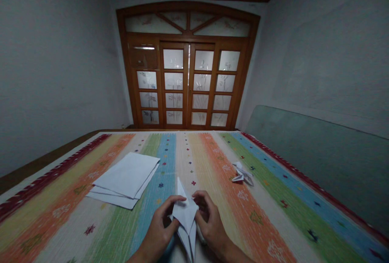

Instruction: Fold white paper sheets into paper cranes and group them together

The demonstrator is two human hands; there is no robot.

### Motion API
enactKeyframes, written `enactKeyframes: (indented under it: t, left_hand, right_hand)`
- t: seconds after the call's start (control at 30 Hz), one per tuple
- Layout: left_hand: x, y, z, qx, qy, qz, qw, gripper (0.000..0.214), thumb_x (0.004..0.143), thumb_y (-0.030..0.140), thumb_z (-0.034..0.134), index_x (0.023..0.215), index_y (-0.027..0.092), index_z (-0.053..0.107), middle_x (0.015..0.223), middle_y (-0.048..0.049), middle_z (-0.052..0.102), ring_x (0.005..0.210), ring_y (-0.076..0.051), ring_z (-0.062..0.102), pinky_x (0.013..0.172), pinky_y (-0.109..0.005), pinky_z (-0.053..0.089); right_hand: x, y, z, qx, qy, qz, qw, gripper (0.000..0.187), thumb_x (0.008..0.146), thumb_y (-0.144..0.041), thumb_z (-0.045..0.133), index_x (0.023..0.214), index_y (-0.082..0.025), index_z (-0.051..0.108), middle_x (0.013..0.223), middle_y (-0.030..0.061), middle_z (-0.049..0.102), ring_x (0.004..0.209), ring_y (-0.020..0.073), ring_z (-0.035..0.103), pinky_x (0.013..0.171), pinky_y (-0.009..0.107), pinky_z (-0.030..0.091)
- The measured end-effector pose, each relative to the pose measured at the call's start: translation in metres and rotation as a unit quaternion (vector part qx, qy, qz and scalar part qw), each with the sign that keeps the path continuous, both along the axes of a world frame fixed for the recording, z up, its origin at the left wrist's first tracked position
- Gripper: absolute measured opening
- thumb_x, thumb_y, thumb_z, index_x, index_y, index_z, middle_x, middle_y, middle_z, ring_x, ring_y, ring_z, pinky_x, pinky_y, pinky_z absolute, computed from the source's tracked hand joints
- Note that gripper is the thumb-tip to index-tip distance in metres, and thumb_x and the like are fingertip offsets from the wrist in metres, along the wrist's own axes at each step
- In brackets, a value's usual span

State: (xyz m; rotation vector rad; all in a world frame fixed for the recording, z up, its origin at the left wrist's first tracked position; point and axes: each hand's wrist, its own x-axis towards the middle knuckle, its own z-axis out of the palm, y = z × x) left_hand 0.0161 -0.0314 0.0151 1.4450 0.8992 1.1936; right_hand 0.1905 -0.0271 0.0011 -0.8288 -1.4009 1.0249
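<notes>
Pinching a white, slender folded-paper piece over the colourful striped cotton tablecloth, with left hand at its left edge and right hand at its right; pointing the single tip forward, slightly left, with long axis running lengthwise from the body.

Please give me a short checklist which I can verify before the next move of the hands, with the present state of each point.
1. Left hand on the folded paper: ok, thumb and fingers hold its left side.
2. Right hand on the same paper: ok, fingers are at its right edge.
3. Loose sheets squared up: not ok, their edges are offset.
4. Small folded piece apart from both hands: ok, it lies off to the right.
5. Underside of the held paper creased cleanly: cannot tell, it is hidden.
</notes>
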Motion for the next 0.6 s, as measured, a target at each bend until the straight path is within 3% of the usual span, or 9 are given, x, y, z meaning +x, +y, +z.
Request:
enactKeyframes:
  t: [0.1,0.2,0.4,0.6]
  left_hand:
    - [0.0003,-0.0022,-0.0036,0.015,-0.002,-0.003,1.000,0.040,0.083,0.025,0.066,0.123,0.022,0.064,0.118,-0.0094,0.071,0.106,-0.028,0.067,0.087,-0.031,0.052]
    - [0.0002,-0.0051,-0.0050,0.021,0.010,-0.008,1.000,0.044,0.088,0.028,0.065,0.131,0.023,0.058,0.122,-0.0103,0.069,0.107,-0.028,0.067,0.089,-0.032,0.052]
    - [0.0001,-0.0089,-0.0028,0.040,0.063,0.000,0.997,0.036,0.087,0.023,0.064,0.123,0.021,0.067,0.119,-0.0109,0.071,0.106,-0.029,0.067,0.091,-0.034,0.053]
    - [-0.0002,-0.0070,-0.0031,0.023,0.036,0.010,0.999,0.046,0.085,0.026,0.068,0.131,0.023,0.066,0.129,-0.0111,0.067,0.108,-0.029,0.067,0.089,-0.033,0.055]
  right_hand:
    - [-0.0022,-0.0002,-0.0009,-0.028,0.007,-0.013,0.999,0.026,0.084,-0.027,0.067,0.105,-0.024,0.051,0.082,0.0001,0.063,0.071,0.0171,0.062,0.058,0.022,0.046]
    - [-0.0029,0.0002,-0.0023,-0.033,-0.004,-0.021,0.999,0.025,0.082,-0.034,0.071,0.089,-0.023,0.050,0.075,-0.0026,0.056,0.065,0.0144,0.056,0.056,0.021,0.042]
    - [-0.0015,-0.0022,-0.0005,-0.006,-0.051,0.004,0.999,0.029,0.089,-0.045,0.066,0.079,-0.019,0.058,0.071,-0.0020,0.052,0.064,0.0147,0.049,0.063,0.026,0.044]
    - [0.0010,-0.0032,0.0004,0.035,-0.066,0.027,0.997,0.038,0.096,-0.051,0.054,0.082,-0.018,0.065,0.080,0.0032,0.058,0.074,0.0186,0.053,0.072,0.030,0.046]
